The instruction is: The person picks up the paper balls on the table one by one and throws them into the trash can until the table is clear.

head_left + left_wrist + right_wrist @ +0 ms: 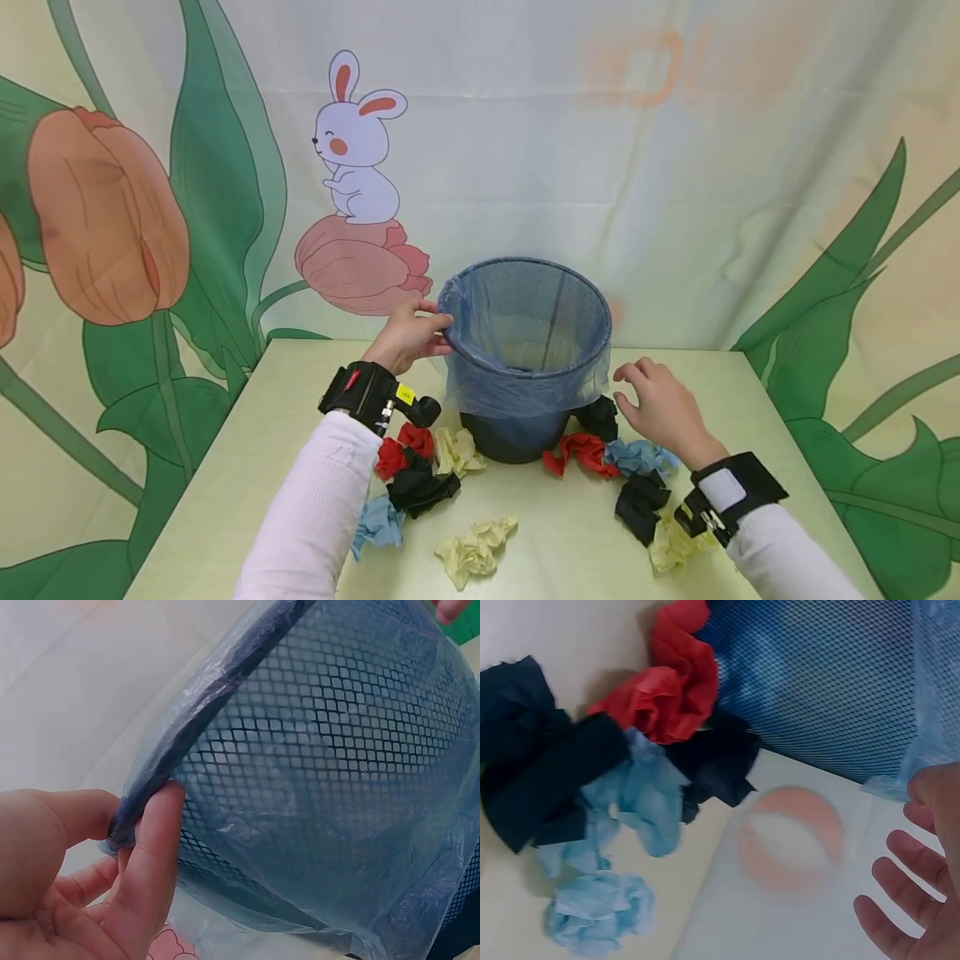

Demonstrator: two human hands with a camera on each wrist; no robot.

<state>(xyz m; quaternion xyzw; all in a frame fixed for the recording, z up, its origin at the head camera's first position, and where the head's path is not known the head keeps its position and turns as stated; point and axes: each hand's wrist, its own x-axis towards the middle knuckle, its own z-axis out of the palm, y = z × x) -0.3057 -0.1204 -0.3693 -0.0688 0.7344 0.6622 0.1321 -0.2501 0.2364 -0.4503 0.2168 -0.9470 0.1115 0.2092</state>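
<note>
Head view: left hand (408, 335) pinches blue liner (495, 392) at the left of the bin (513, 440); right hand (663, 410), loose and empty, hovers right of the bin. Liner-fitting seems underway; next likely calls for straightening its right edge.

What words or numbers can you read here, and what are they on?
None are readable.
Orange letter-like shapes on the backdrop: too blurred.
Red tag on the left wrist strap: too small.
Yellow label on the left wrist camera: too small.
Yellow patch on the right wrist camera: too small to tell if it has writing.
</note>
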